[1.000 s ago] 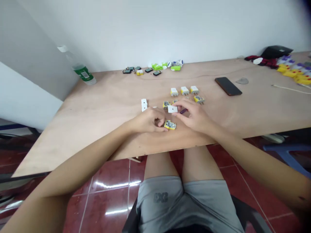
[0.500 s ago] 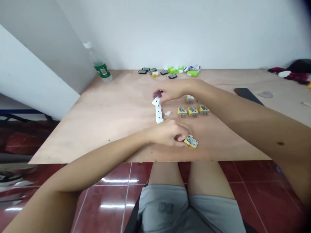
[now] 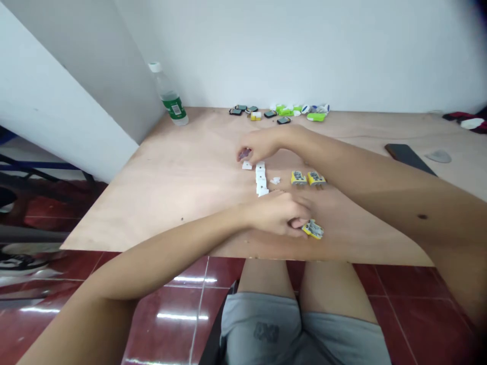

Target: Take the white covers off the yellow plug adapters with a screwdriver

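My left hand (image 3: 276,215) is at the table's near side, its fingertips shut on a yellow plug body (image 3: 313,229) with a grey label. My right hand (image 3: 262,144) reaches further across the table and pinches a small dark purple piece (image 3: 244,154). Just below it lies a small white piece (image 3: 247,165). Several white rectangular pieces (image 3: 261,177) form a short column between my hands, with a tiny white fragment (image 3: 275,180) beside them. Two yellow plugs (image 3: 307,178) with metal pins stand to the right, partly under my right forearm.
All this lies on a plywood table (image 3: 152,203) against a white wall. A green-labelled plastic bottle (image 3: 170,96) stands at the far left corner. Small green, white and dark parts (image 3: 279,111) lie along the back edge. A black phone (image 3: 409,156) lies at the right.
The view has tilted and shifted, so the table sits lower and further right. A white piece now lies apart from the column, below my right hand. My left hand stays on the yellow plug.
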A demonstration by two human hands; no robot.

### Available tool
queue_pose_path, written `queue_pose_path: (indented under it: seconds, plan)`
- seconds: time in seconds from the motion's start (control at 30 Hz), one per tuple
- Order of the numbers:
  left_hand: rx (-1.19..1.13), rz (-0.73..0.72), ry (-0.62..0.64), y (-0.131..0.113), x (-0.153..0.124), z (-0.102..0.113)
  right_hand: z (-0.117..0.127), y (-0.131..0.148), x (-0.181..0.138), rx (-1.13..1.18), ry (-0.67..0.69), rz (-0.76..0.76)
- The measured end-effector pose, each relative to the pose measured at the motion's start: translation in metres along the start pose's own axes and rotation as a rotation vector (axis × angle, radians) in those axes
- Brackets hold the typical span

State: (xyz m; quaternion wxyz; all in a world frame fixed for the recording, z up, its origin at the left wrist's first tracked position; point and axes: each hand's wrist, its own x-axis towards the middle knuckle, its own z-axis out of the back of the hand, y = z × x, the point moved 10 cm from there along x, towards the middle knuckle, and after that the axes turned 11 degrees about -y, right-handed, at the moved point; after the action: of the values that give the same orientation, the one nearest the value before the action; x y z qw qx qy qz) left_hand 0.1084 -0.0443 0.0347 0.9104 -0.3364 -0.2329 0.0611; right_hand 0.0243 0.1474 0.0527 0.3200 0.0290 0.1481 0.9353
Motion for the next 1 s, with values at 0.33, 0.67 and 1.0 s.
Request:
queue_pose_path:
  seconds: [0.33, 0.67, 1.0]
  plan:
    - [-0.099, 0.017, -0.022, 0.004, 0.000, 0.002, -0.003, 0.010, -0.004, -0.093, -0.066, 0.023]
    - [-0.069, 0.023, -0.044, 0.006, -0.003, 0.004, 0.007, 0.019, -0.029, -0.026, -0.222, -0.010]
    - [0.153, -0.061, -0.117, 0.004, -0.002, 0.017, 0.069, -0.011, -0.176, 0.444, -0.879, -0.129]
